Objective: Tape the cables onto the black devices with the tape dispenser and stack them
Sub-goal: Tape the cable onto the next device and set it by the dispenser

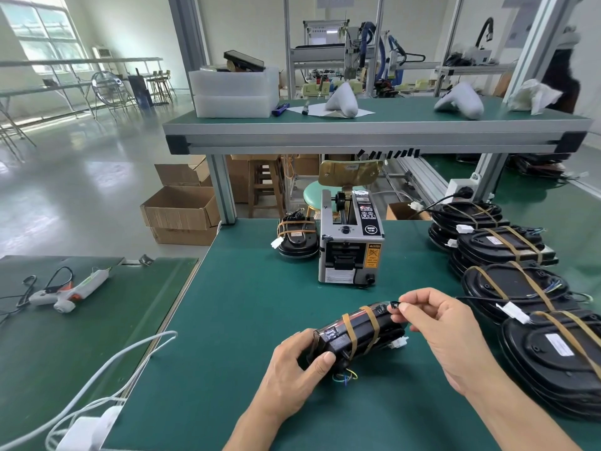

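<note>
A black device (353, 336) with two brown rubber bands round it lies tilted on edge on the green mat, near the front. My left hand (294, 369) grips its near end, thumb on top. My right hand (435, 320) pinches a small piece of black tape (394, 305) at the device's far end. A white connector (398, 344) and coloured wires (346, 375) stick out of the device. The grey tape dispenser (351, 242) stands behind it. One more banded device (297, 237) sits to the dispenser's left.
Several black banded devices (517, 288) are piled along the right side. A hot glue gun (70, 289) lies on the left table. White cables (130, 359) run across the front left. Black tape strips (390, 153) hang from the upper shelf edge.
</note>
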Motion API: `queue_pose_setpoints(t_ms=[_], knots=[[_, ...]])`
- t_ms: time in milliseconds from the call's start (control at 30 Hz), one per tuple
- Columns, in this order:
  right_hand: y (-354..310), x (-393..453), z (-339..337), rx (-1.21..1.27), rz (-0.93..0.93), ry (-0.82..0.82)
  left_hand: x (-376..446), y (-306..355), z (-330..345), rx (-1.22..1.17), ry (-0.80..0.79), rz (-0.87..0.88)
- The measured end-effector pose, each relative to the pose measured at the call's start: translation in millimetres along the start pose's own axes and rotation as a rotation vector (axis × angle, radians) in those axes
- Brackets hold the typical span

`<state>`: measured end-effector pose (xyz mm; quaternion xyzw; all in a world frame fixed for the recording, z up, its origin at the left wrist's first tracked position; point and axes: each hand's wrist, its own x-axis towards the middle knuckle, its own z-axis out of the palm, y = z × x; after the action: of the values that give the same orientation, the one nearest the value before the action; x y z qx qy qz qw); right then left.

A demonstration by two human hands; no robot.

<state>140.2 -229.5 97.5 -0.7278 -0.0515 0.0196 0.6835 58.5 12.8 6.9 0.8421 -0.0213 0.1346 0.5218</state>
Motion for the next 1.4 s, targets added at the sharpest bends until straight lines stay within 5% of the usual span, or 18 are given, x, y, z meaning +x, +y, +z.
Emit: queue_pose_setpoints(t_ms=[767, 1400], knots=[[-3, 18, 15, -0.218, 0.153, -0.124, -2, 3, -1, -0.010, 0.001, 0.016], [0, 25, 16, -0.236, 0.180, -0.030, 0, 3, 0, -0.015, 0.023, 0.022]])
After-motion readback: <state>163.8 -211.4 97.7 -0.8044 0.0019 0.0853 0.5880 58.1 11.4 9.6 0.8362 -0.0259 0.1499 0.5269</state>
